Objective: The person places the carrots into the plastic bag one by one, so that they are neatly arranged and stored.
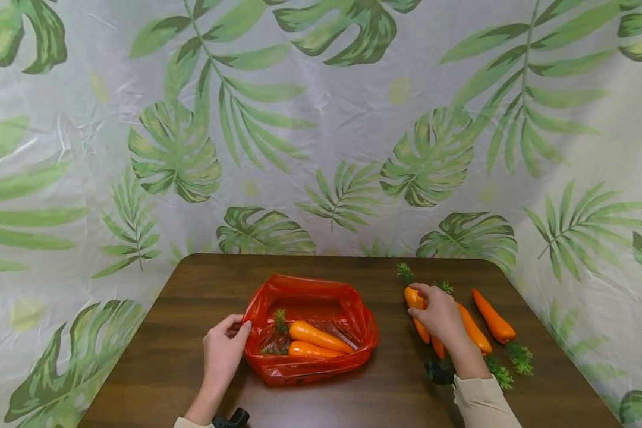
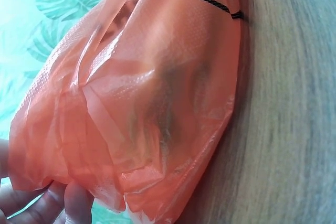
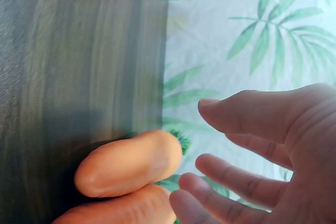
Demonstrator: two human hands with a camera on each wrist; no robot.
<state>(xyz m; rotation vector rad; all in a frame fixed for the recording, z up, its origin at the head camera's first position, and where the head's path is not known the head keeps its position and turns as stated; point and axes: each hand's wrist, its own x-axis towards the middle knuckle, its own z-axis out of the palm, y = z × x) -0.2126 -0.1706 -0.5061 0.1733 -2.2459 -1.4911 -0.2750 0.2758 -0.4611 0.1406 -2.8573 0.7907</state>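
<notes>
two carrots (image 1: 321, 337) lie inside red bag (image 1: 299, 375) on brown table (image 1: 390, 398); left hand (image 1: 223, 346) pinches bag's left rim; right hand (image 1: 441, 316), thumb and fingers wide apart, just beside loose carrots (image 1: 493, 318) right of bag.

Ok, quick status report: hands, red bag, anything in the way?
Left hand gripping red bag by its rim. Right hand open beside loose carrots, none gripped. Two carrots visible inside; bag mouth open, nothing across it.
</notes>
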